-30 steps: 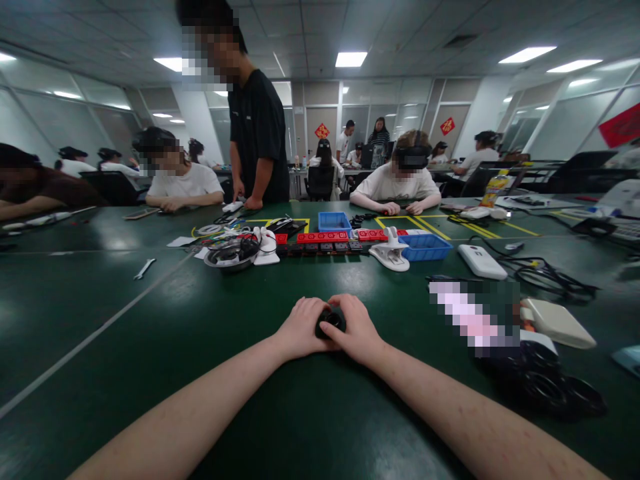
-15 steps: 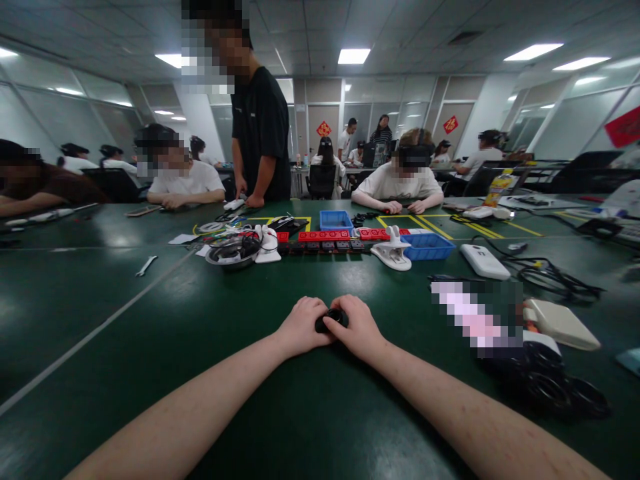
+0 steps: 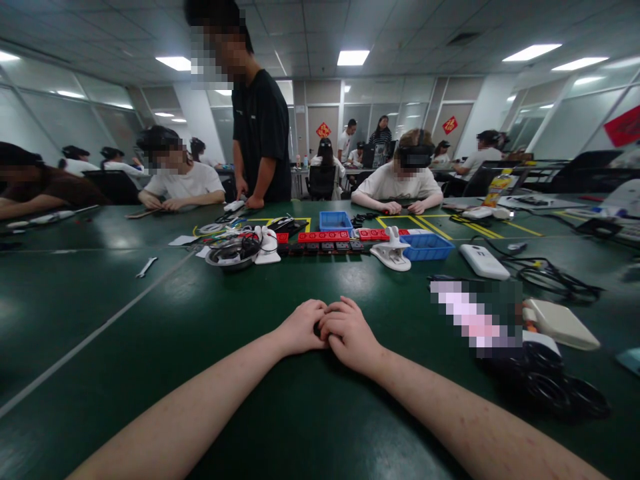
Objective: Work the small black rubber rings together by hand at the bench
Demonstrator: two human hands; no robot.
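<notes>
A small black round part [image 3: 317,329] is between my hands just above the green table [image 3: 240,407], mostly covered by fingers. My left hand [image 3: 303,327] is closed around its left side. Over its top and right side curl the fingers of my right hand [image 3: 349,333], touching the left fingertips. What kind of part it is, I cannot make out. Several similar black round pieces with ring openings [image 3: 550,390] lie to the right of my right forearm, beside a cream-coloured box [image 3: 563,323].
Ahead are a bowl of cables [image 3: 233,253], red socket blocks [image 3: 323,236], a white clip stand [image 3: 393,253] and two blue trays [image 3: 429,247]. A wrench [image 3: 147,267] lies left, a white power bank [image 3: 484,261] right. People sit and stand across the table.
My right hand has rolled over the black part, its fingers now hiding the ring face that showed before. My left hand has hardly moved.
</notes>
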